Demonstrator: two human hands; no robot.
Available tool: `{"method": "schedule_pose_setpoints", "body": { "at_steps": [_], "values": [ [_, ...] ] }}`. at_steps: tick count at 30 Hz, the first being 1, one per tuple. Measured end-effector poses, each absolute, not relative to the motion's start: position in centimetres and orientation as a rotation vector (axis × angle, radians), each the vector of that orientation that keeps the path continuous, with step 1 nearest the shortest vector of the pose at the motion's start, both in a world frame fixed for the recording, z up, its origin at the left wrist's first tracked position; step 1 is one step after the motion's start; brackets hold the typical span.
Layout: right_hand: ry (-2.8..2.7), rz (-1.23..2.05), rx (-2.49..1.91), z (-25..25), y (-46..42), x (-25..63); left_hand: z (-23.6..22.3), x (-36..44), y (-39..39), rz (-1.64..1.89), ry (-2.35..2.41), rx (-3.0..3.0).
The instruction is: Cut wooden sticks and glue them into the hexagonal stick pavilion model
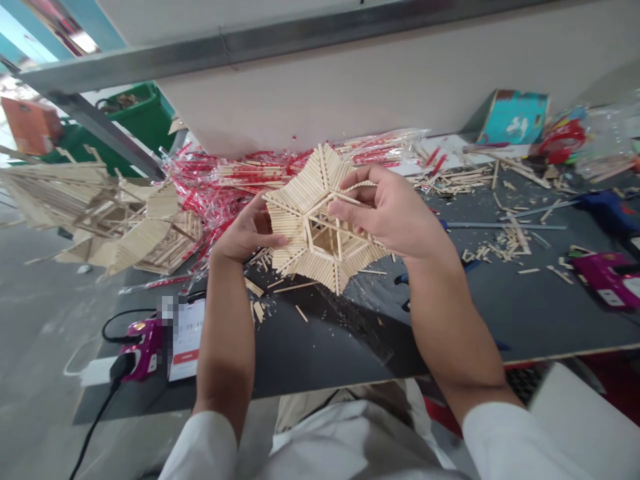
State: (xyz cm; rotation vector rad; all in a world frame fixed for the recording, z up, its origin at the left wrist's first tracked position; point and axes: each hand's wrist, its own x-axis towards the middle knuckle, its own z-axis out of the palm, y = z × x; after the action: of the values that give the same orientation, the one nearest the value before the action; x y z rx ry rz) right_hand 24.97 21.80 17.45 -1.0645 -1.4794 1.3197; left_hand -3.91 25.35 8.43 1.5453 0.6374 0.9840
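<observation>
Both my hands hold up a star-shaped roof piece (310, 200) built from pale wooden sticks, with a hexagonal opening in its middle. My left hand (245, 230) grips its left edge, fingers curled behind it. My right hand (390, 210) holds the right side, and its fingers pinch a single thin stick (350, 198) laid across the top of the opening. The piece hangs just above the dark table (500, 307).
Finished stick panels (135, 233) lie at the left. Red-wrapped stick packs (225, 180) pile up behind the piece. Loose sticks (500, 237) are scattered to the right. A magenta device (143, 347) and a phone (187, 337) sit at the table's front left, a magenta tool (607, 277) at the right.
</observation>
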Motion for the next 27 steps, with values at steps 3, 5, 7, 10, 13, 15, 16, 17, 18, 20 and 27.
{"method": "schedule_pose_setpoints", "body": {
  "at_steps": [3,5,7,10,13,15,16,17,18,20,27],
  "values": [
    [-1.509,1.343,-1.068,17.6,21.73,25.23,8.42,-3.87,25.4,0.995,0.641,1.552],
    [-1.512,1.339,-1.075,17.6,21.7,25.3,8.43,-3.84,25.41,1.004,0.648,1.556],
    [-1.518,1.342,-1.078,17.54,21.68,25.33,8.45,-3.83,25.41,1.007,0.652,1.555],
    [-1.541,1.332,-1.082,17.48,21.67,25.49,8.44,-3.86,25.43,1.001,0.659,1.56],
    [-1.577,1.249,-1.081,17.49,21.59,25.82,8.33,-3.94,25.52,1.0,0.659,1.567],
    [-1.613,1.175,-1.087,17.49,21.5,25.99,8.23,-4.01,25.59,1.0,0.653,1.573],
    [-1.636,1.142,-1.094,17.47,21.45,26.02,8.18,-4.04,25.63,0.998,0.651,1.575],
    [-1.658,1.115,-1.102,17.42,21.42,26.01,8.14,-4.08,25.66,0.996,0.649,1.576],
    [-1.679,1.091,-1.109,17.37,21.4,25.97,8.11,-4.11,25.68,0.993,0.645,1.576],
    [-1.711,1.048,-1.12,17.24,21.41,25.83,8.06,-4.14,25.69,0.986,0.637,1.572],
    [-1.729,1.038,-1.116,17.01,21.57,25.75,8.14,-4.01,25.57,0.995,0.662,1.56]
  ]
}}
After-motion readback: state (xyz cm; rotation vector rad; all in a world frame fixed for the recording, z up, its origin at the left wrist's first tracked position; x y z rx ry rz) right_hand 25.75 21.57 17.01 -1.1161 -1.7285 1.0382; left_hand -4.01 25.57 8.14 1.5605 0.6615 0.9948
